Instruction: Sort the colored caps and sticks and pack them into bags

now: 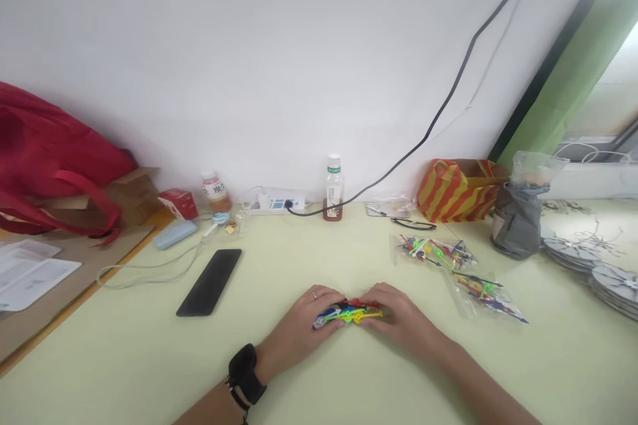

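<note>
Between my two hands is a bunch of small plastic spinner arrows (353, 313) in blue, white, green, yellow, red and black. My left hand (312, 319), with a ring on one finger and a black watch (246, 375) on the wrist, curls round the left end of the bunch. Around its right end my right hand (399, 319) is closed, thumb at the near side. Both hands rest low over the table, and part of the arrows is hidden by the fingers. To the right lie two clear bags of similar arrows (436, 251) (491, 295).
A black phone (209, 282) lies left on the pale green table (149, 358). Behind stand a bottle (333, 189), a power strip (279, 203) and a striped paper bag (456, 192). Stacked discs (615, 282) sit far right; a red bag (54, 153) is far left.
</note>
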### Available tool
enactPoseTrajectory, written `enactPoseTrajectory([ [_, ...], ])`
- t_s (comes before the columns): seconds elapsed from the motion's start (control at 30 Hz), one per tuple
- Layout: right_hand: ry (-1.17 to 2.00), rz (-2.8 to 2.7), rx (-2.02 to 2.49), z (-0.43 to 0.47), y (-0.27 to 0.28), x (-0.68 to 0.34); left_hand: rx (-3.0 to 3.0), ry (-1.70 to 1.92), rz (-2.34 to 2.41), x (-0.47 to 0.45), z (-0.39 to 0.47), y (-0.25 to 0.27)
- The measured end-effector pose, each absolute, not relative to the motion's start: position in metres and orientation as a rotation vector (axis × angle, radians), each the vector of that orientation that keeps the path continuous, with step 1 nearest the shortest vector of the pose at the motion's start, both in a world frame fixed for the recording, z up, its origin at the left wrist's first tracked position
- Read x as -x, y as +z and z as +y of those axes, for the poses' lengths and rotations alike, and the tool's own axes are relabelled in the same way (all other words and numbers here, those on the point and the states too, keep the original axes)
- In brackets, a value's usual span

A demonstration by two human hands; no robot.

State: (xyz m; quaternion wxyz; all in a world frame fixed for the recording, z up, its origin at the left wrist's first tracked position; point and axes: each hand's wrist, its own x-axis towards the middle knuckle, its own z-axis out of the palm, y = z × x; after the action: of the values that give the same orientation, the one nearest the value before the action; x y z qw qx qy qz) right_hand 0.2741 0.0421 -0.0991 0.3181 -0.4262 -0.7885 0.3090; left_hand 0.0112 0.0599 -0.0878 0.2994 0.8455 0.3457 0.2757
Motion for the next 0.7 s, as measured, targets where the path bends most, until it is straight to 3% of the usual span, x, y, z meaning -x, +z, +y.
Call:
enactPoseTrajectory([
  [0.7, 0.889, -1.895, 1.136, 0.037, -0.105, -0.259, -2.35, 0.742, 0.903, 0.003, 0.069, -0.084],
])
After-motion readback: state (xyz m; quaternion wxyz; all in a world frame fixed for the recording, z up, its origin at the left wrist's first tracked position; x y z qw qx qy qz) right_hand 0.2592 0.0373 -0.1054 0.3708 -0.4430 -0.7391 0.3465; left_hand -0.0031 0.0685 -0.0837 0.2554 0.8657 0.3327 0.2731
